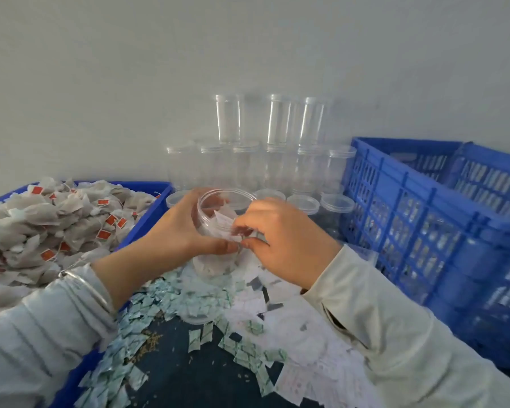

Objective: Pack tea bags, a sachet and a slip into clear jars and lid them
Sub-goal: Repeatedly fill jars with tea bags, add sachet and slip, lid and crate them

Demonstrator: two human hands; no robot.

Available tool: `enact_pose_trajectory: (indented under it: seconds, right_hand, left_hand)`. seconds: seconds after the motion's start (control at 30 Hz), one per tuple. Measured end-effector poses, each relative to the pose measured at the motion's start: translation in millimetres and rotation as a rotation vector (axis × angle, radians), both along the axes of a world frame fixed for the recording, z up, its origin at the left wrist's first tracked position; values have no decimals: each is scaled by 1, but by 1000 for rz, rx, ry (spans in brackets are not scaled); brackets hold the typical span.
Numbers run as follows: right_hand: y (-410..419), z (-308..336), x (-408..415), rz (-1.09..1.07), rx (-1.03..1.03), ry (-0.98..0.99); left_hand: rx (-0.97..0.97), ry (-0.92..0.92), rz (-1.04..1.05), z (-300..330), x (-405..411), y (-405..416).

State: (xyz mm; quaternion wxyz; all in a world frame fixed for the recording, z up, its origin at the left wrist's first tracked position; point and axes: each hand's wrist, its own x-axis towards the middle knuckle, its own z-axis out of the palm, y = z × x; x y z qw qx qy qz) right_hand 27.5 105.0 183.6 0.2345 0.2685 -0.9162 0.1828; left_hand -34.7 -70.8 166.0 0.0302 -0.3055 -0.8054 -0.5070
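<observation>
My left hand (177, 228) grips an open clear jar (218, 201) from the left, tilted toward me above the table. My right hand (280, 240) pinches a white paper slip (227, 223) at the jar's mouth, its edge partly inside. Pale tea bags show through the jar's lower part (209, 267). A heap of tea bags with red tags (56, 228) fills the blue tray at left. Small green-white sachets (159, 301) and white slips (315, 348) lie scattered on the dark table in front of me.
Empty clear jars (248, 169) stand stacked in two tiers against the wall, with lids (336, 203) lying in front of them. A blue slatted crate (424, 231) with jars inside stands at right. The blue tray's rim (147, 219) borders the table at left.
</observation>
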Motion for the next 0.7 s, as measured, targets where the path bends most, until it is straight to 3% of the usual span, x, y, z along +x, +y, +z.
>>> enact_pose_trajectory:
  seconds: [0.43,0.6,0.7]
  right_hand:
    - [182,80,65,-403,93,475]
    - [248,98,66,-563,111,460]
    - [292,102,50,-671,87,372]
  left_hand:
    - [209,232,-127,80,15,217]
    - [276,231,-195,90,12,300]
    - [239,116,-121,79,2,339]
